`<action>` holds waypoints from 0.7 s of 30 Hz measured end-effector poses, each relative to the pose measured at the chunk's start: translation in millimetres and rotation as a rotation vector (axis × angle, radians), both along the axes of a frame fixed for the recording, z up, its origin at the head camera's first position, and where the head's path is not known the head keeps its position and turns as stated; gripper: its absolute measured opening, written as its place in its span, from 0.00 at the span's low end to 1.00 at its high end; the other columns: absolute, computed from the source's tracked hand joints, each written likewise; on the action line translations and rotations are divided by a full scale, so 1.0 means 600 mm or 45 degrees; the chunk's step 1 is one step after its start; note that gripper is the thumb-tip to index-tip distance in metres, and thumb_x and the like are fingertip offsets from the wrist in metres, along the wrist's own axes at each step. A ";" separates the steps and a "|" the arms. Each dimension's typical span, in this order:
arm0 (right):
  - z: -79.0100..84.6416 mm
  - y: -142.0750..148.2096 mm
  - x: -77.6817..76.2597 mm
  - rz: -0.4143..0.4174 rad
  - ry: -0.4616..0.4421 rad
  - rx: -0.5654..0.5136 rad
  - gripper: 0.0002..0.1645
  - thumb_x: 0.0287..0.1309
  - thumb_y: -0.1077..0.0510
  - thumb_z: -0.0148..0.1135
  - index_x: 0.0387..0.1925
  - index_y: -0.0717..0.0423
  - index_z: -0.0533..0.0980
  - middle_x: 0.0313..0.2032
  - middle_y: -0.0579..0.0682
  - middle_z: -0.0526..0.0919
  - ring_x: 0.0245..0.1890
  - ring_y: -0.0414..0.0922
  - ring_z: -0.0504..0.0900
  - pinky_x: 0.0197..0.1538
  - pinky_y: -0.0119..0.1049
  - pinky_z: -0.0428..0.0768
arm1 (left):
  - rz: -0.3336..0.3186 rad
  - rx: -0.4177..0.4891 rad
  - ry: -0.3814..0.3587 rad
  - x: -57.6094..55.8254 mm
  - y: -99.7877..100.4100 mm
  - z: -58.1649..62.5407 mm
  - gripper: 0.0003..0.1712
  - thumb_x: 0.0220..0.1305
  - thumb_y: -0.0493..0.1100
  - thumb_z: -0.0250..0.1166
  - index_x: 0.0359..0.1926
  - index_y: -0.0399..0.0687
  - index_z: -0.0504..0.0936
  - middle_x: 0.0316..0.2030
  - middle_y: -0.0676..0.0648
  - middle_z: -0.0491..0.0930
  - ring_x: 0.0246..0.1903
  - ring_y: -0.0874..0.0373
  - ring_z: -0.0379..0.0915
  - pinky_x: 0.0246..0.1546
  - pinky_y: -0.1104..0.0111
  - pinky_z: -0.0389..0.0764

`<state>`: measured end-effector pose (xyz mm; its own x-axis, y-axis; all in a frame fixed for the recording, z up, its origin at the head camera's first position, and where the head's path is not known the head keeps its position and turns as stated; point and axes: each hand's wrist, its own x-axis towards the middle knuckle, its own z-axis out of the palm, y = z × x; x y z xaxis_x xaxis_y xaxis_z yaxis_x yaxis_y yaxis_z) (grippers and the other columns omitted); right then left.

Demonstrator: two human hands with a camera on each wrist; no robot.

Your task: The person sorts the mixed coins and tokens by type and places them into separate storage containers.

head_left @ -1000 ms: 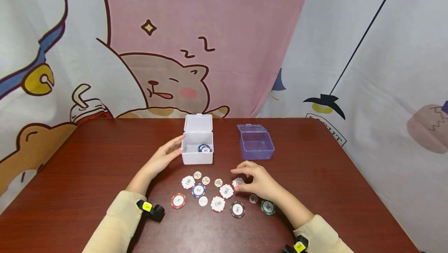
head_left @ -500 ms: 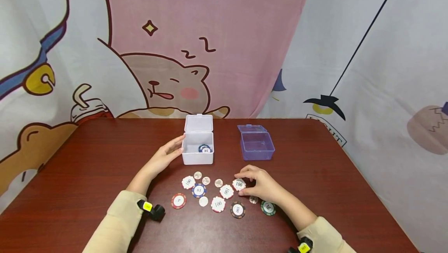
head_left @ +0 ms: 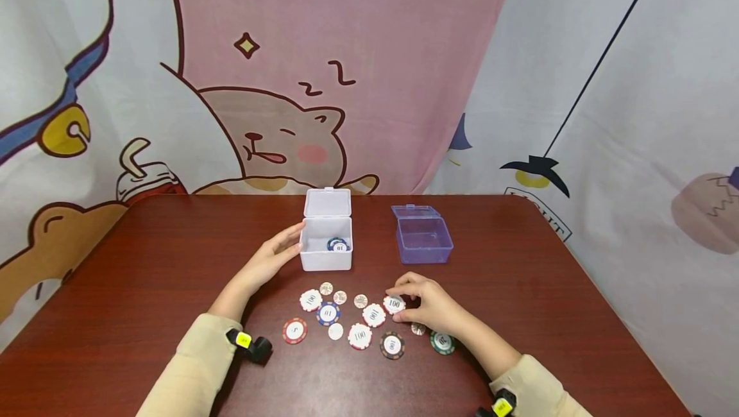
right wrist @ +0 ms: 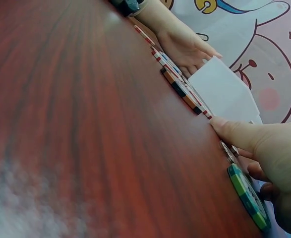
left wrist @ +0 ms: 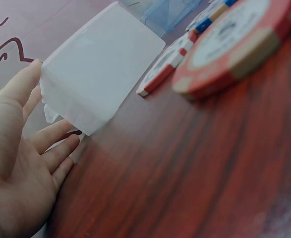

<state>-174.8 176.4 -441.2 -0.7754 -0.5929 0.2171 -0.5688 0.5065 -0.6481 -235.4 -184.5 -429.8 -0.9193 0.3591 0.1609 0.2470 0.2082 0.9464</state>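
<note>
My left hand [head_left: 267, 264] rests against the left side of a white plastic box [head_left: 326, 261], its lid standing up at the back. In the left wrist view the fingers [left wrist: 55, 156] lie fairly straight by the box's corner. Inside the box are blue chips [head_left: 337, 246]. My right hand [head_left: 430, 301] pinches a white poker chip [head_left: 394, 304] marked 100 by its near and far edges, close over the table. Around it lie more white 100 chips [head_left: 374, 315], a black chip [head_left: 392, 345] and a green chip [head_left: 442, 342], which the right wrist partly covers.
A purple see-through box [head_left: 424, 254] with its lid up stands right of the white one. A red chip [head_left: 294, 331], a blue chip [head_left: 328, 314] and several small coin-like discs [head_left: 360, 301] lie spread on the brown table [head_left: 508, 250]. A printed curtain [head_left: 375, 83] hangs behind.
My right hand has shifted slightly toward me, its thumb and finger moving to the edges of the white 100 chip, which has turned a little. The left hand stays at the box.
</note>
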 end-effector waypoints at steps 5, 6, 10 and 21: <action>0.000 -0.001 0.000 0.012 0.018 -0.007 0.23 0.46 0.57 0.76 0.47 0.55 0.83 0.42 0.41 0.76 0.38 0.39 0.73 0.39 0.32 0.74 | 0.003 0.018 0.016 -0.012 -0.005 -0.020 0.31 0.71 0.37 0.55 0.72 0.45 0.60 0.67 0.35 0.61 0.66 0.41 0.56 0.62 0.48 0.59; 0.000 -0.001 0.001 0.014 0.025 -0.008 0.23 0.46 0.57 0.76 0.47 0.55 0.83 0.42 0.41 0.76 0.38 0.39 0.73 0.39 0.32 0.74 | 0.002 0.020 0.016 -0.013 -0.005 -0.021 0.31 0.71 0.37 0.55 0.72 0.45 0.60 0.67 0.35 0.61 0.66 0.41 0.56 0.62 0.48 0.59; -0.001 0.000 0.001 0.020 0.037 -0.019 0.22 0.46 0.58 0.76 0.47 0.56 0.83 0.41 0.42 0.76 0.37 0.39 0.73 0.39 0.32 0.74 | 0.000 0.017 0.010 -0.012 -0.005 -0.022 0.30 0.71 0.37 0.55 0.72 0.46 0.60 0.67 0.35 0.61 0.66 0.41 0.56 0.62 0.48 0.59; 0.004 0.002 -0.002 -0.012 0.043 -0.078 0.22 0.46 0.60 0.75 0.46 0.59 0.83 0.41 0.43 0.77 0.38 0.40 0.74 0.38 0.32 0.75 | -0.006 0.013 0.023 -0.012 -0.006 -0.020 0.31 0.71 0.38 0.55 0.72 0.45 0.60 0.67 0.35 0.61 0.66 0.41 0.55 0.62 0.46 0.58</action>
<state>-176.1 177.6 -439.1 -0.7728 -0.5701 0.2788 -0.5859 0.4720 -0.6588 -242.4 -188.3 -442.0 -0.9147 0.3614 0.1811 0.2648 0.1974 0.9439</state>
